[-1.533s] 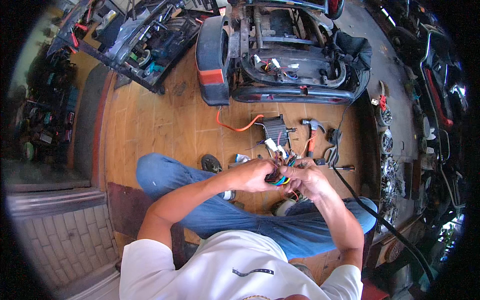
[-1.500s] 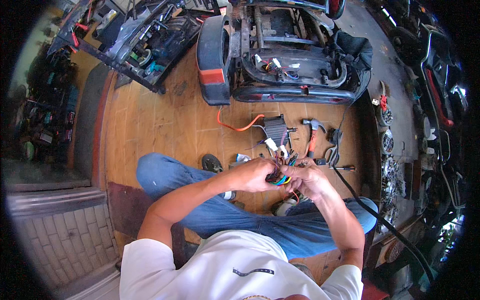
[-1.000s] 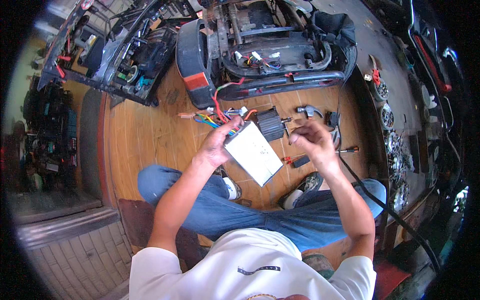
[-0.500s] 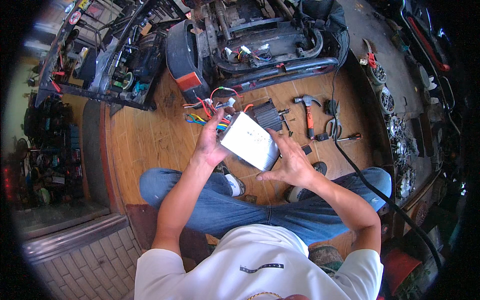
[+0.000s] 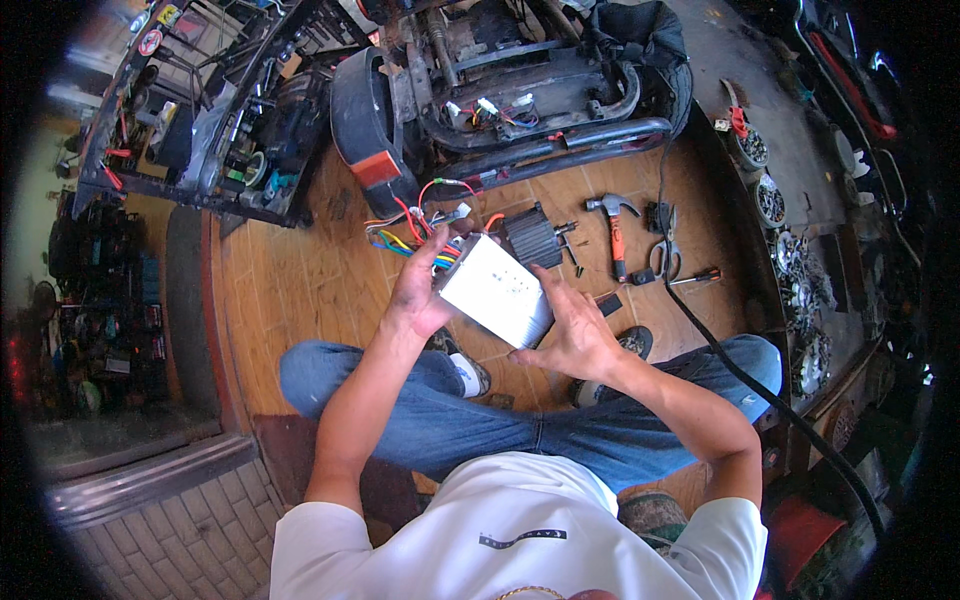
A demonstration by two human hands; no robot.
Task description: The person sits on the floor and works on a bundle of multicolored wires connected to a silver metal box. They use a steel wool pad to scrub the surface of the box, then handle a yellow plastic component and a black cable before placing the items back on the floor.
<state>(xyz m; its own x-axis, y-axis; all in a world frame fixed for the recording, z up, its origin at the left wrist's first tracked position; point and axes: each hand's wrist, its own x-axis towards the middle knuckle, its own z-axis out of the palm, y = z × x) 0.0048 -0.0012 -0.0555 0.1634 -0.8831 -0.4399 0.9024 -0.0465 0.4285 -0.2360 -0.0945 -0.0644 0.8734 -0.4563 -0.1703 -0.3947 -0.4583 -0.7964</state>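
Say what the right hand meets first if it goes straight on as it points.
The silver box, directly ahead of the right hand; they look in contact, though depth makes that hard to confirm.

A wide fisheye view looks down from the head, near the left hand (image 5: pixel 418 288) and right hand (image 5: pixel 578 325).

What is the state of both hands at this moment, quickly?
Left hand: holding the silver box by its left end.
Right hand: gripping its right end, thumb and fingers spread.
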